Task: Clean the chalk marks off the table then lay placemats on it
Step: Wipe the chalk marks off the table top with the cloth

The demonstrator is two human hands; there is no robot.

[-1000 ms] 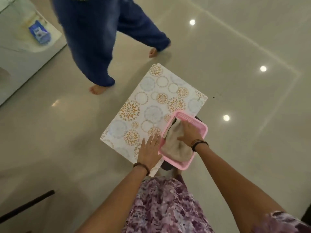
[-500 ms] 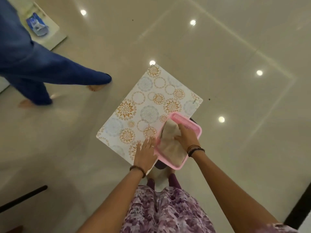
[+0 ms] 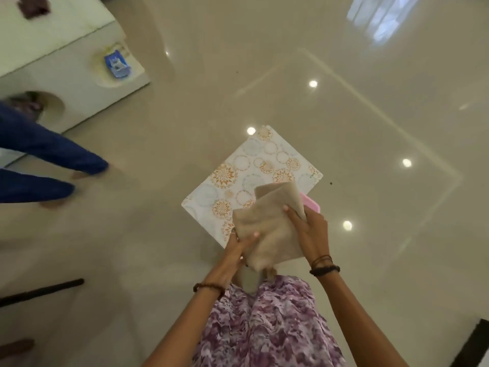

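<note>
A beige cloth [image 3: 267, 223] hangs above the near corner of a floral-patterned placemat [image 3: 251, 170], which covers a small stand on the floor. My left hand [image 3: 238, 247] pinches the cloth's lower left edge. My right hand [image 3: 308, 229] grips its right side. Behind the cloth, only the corner of a pink basket [image 3: 311, 203] shows on the placemat. No chalk marks are visible.
A second person in blue trousers [image 3: 45, 160] walks barefoot at the left. A white low table [image 3: 53, 56] at the top left has a blue packet [image 3: 116, 64] on its shelf. A black bar [image 3: 39, 291] lies on the glossy floor at lower left.
My right hand has lifted the cloth out of the pink basket. My left hand left the placemat and took hold of the cloth. The other person has walked off to the left.
</note>
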